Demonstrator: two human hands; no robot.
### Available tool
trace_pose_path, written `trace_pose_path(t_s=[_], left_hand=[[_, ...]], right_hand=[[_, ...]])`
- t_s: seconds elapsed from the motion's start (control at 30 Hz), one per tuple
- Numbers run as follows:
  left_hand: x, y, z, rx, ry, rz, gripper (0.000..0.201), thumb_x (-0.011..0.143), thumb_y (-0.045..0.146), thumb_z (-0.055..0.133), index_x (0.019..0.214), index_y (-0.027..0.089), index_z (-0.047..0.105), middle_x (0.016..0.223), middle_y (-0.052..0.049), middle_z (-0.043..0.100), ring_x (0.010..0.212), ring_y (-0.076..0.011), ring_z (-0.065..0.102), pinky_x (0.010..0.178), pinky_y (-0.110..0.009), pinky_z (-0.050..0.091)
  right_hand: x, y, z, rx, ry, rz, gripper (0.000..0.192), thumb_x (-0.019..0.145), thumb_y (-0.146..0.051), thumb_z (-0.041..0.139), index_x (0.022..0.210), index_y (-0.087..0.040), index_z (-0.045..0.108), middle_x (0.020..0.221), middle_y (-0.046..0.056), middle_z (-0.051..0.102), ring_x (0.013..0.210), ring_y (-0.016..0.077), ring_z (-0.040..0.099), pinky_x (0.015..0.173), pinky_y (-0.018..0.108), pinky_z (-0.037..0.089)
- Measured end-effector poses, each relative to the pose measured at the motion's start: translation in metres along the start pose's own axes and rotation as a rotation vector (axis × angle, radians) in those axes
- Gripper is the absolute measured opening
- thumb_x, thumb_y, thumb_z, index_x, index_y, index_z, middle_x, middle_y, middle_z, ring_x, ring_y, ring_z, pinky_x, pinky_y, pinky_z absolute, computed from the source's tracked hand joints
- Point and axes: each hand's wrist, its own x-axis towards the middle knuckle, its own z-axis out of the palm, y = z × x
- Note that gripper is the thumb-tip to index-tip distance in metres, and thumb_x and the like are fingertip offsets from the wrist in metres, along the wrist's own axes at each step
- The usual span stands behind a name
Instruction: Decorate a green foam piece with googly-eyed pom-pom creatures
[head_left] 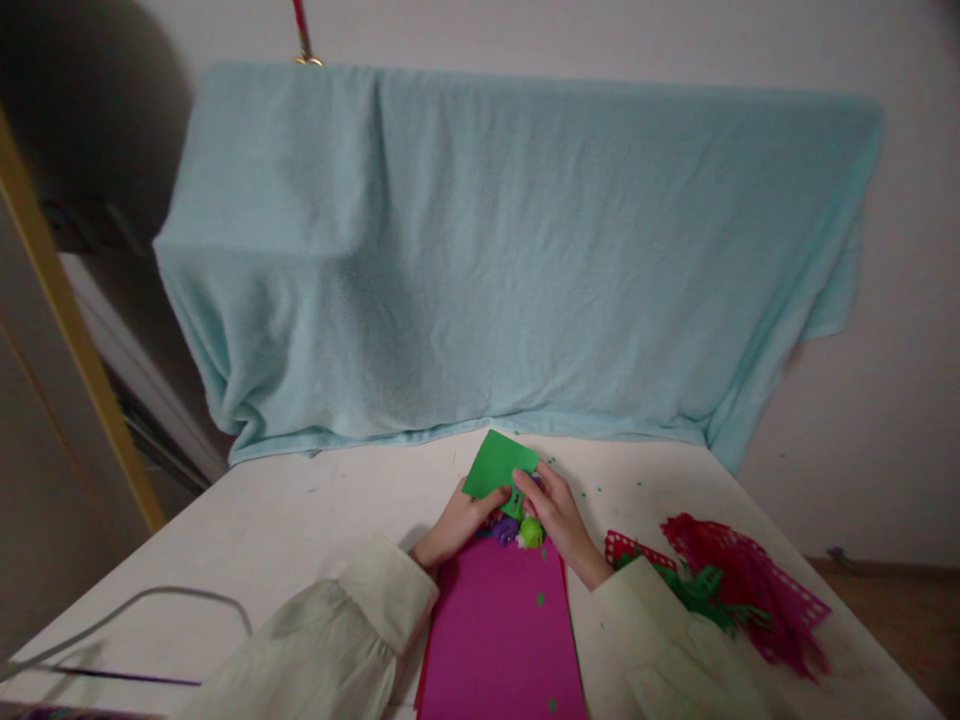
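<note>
Both arms [330, 630] reach forward and angle inward; left hand [459, 522] and right hand [559, 508] grip close together, thumbs [493, 498] uppermost.

Green sheet [496, 463]: matt paper, v. smooth; magenta sheet [502, 625]: ditto; blue drape [540, 260]: fuzzy cloth; lime piece [531, 533]: plastic-looking, sl. glossy

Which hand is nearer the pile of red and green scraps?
Right. The right hand, at the right of the green paper, has the scrap pile off to its right; the left hand, at the paper's left, is farther.
</note>
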Motion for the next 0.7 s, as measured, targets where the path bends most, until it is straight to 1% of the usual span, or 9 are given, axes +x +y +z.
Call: trace_pose_path(t_s=[0.17,0.4,0.6,0.7], left_hand=[[0.0003,-0.0011,-0.0001,0.0,-0.002,0.014,0.036,0.078,0.05,0.06,0.082,0.014,0.055,0.062,0.001,0.055,0.054,-0.0115,0.049,0.051,-0.023,0.039],[-0.0001,0.0013,0.0004,-0.002,-0.005,0.024,0.036,0.078,0.05,0.06,0.082,0.014,0.056,0.064,0.0,0.055,0.053,-0.0112,0.048,0.051,-0.023,0.038],[-0.0011,0.0045,0.0007,-0.001,-0.009,0.02,0.036,0.078,0.05,0.06,0.082,0.014,0.054,0.063,0.001,0.055,0.053,-0.0112,0.048,0.05,-0.023,0.038],[-0.0007,0.0034,0.0004,0.004,-0.011,0.017,0.035,0.079,0.049,0.06,0.082,0.014,0.054,0.064,0.0,0.055,0.053,-0.0112,0.049,0.051,-0.023,0.038]], right_hand=[[-0.0009,-0.0026,0.0009,0.018,-0.006,0.013,0.033,0.081,-0.051,0.059,0.075,-0.021,0.05,0.055,-0.006,0.043,0.045,0.0086,0.036,0.041,0.02,0.025],[-0.0008,-0.0016,0.0008,-0.028,0.011,-0.006,0.033,0.082,-0.052,0.058,0.082,-0.02,0.055,0.058,-0.005,0.045,0.047,0.0092,0.037,0.041,0.02,0.027],[-0.0004,0.0006,0.0007,-0.031,0.027,0.001,0.033,0.081,-0.052,0.059,0.079,-0.02,0.054,0.059,-0.005,0.045,0.048,0.0091,0.039,0.042,0.02,0.029],[0.0001,0.0013,0.0005,-0.028,0.019,-0.003,0.032,0.082,-0.051,0.059,0.081,-0.02,0.055,0.059,-0.005,0.046,0.048,0.009,0.039,0.042,0.019,0.029]])
